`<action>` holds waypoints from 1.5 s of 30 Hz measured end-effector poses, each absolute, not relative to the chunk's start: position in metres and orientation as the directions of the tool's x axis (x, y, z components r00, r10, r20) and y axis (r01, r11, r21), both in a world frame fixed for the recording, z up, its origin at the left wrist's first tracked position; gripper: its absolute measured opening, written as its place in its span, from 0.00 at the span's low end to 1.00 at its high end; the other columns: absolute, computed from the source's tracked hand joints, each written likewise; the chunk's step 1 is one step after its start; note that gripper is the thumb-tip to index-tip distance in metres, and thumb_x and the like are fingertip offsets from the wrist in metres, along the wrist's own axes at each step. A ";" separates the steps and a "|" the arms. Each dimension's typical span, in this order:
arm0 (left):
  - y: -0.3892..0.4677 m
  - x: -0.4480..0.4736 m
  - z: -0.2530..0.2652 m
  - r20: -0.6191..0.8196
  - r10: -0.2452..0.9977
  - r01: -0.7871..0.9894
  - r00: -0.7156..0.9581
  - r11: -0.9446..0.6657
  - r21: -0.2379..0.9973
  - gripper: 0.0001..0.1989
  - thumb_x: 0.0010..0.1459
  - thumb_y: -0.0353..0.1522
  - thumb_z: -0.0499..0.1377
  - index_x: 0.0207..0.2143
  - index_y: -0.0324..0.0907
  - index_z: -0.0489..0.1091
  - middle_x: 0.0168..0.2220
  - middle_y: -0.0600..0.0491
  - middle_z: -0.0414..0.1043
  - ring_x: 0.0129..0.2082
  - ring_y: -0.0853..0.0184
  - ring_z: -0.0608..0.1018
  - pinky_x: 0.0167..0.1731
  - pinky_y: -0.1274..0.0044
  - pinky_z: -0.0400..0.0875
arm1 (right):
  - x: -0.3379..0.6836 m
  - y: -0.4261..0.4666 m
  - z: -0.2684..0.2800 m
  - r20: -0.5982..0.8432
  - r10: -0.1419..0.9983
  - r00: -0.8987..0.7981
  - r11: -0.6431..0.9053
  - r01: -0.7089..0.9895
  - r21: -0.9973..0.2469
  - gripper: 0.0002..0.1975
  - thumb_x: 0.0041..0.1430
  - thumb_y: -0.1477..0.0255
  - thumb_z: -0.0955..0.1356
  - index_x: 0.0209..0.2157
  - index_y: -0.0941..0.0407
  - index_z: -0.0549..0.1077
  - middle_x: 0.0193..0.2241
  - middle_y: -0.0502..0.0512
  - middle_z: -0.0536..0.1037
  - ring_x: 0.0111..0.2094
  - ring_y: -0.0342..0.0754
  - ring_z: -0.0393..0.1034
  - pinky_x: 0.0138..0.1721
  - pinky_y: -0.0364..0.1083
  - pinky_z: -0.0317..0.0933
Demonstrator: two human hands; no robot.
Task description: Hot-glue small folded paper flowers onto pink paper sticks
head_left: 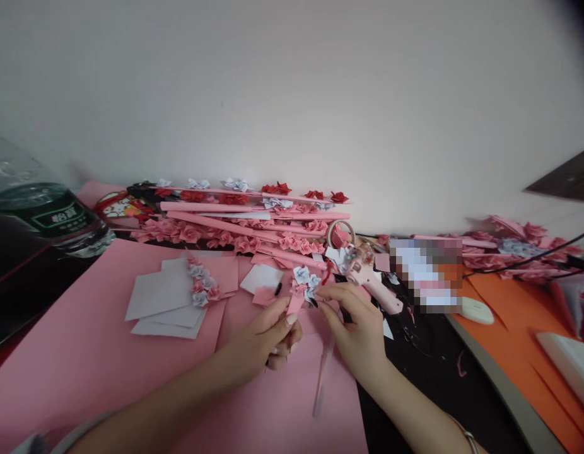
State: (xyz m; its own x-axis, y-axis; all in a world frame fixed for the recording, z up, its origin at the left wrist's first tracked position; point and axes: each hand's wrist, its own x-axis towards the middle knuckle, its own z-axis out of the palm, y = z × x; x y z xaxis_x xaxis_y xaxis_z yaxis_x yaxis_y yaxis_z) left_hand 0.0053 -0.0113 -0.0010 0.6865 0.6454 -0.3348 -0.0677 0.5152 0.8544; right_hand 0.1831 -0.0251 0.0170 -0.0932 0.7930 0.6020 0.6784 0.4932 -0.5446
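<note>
Between my hands is a small paper flower cluster (305, 283) of white and pink folded blossoms on a pink strip. My left hand (279, 331) is closed round the lower end of that strip. The fingers of my right hand (351, 318) pinch at the right edge of the blossoms; whether they grip a blossom or only press on it is hard to see. A similar flower spray (204, 282) in pink and white lies to the left on white paper sheets (159, 299). Beneath my hands spreads a large pink sheet (263, 410).
Along the wall lie several pink paper sticks (211, 226) with red, pink and white flowers. A pink glue gun (377, 287) and a tape roll (340, 234) are right of centre. A large water bottle (50, 211) stands left. A white mouse (476, 311) sits at right.
</note>
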 end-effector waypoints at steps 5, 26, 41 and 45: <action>-0.011 0.006 0.000 -0.361 0.631 -0.050 0.687 0.536 0.843 0.25 0.50 0.53 0.58 0.34 0.45 0.51 0.23 0.64 0.58 0.14 0.81 0.50 0.15 0.83 0.43 | 0.184 -0.025 0.015 0.597 0.798 -0.087 0.486 0.678 -0.551 0.08 0.57 0.80 0.67 0.35 0.54 0.74 0.33 0.54 0.79 0.36 0.47 0.73 0.39 0.47 0.68; -0.014 0.007 -0.001 -0.322 0.644 -0.057 0.694 0.495 0.867 0.21 0.54 0.51 0.55 0.33 0.45 0.53 0.24 0.62 0.58 0.15 0.79 0.51 0.16 0.82 0.44 | 0.179 -0.028 0.013 0.537 0.842 -0.053 0.446 0.630 -0.636 0.08 0.59 0.80 0.65 0.34 0.54 0.73 0.31 0.51 0.78 0.32 0.44 0.71 0.31 0.43 0.64; -0.009 0.003 0.001 -0.256 0.755 -0.131 0.604 0.411 0.902 0.18 0.55 0.48 0.55 0.35 0.43 0.57 0.25 0.61 0.60 0.16 0.80 0.51 0.16 0.82 0.44 | 0.210 -0.020 0.028 0.667 0.742 -0.070 0.461 0.776 -0.431 0.05 0.57 0.79 0.63 0.34 0.55 0.68 0.30 0.53 0.71 0.33 0.46 0.66 0.34 0.45 0.61; -0.009 0.000 0.011 -0.254 0.831 -0.169 0.495 0.379 0.910 0.14 0.56 0.43 0.55 0.35 0.41 0.61 0.26 0.59 0.60 0.18 0.78 0.54 0.19 0.81 0.49 | 0.252 -0.008 0.025 0.583 0.810 0.072 0.138 0.941 -0.308 0.10 0.51 0.73 0.65 0.38 0.57 0.66 0.35 0.59 0.69 0.37 0.54 0.65 0.38 0.52 0.62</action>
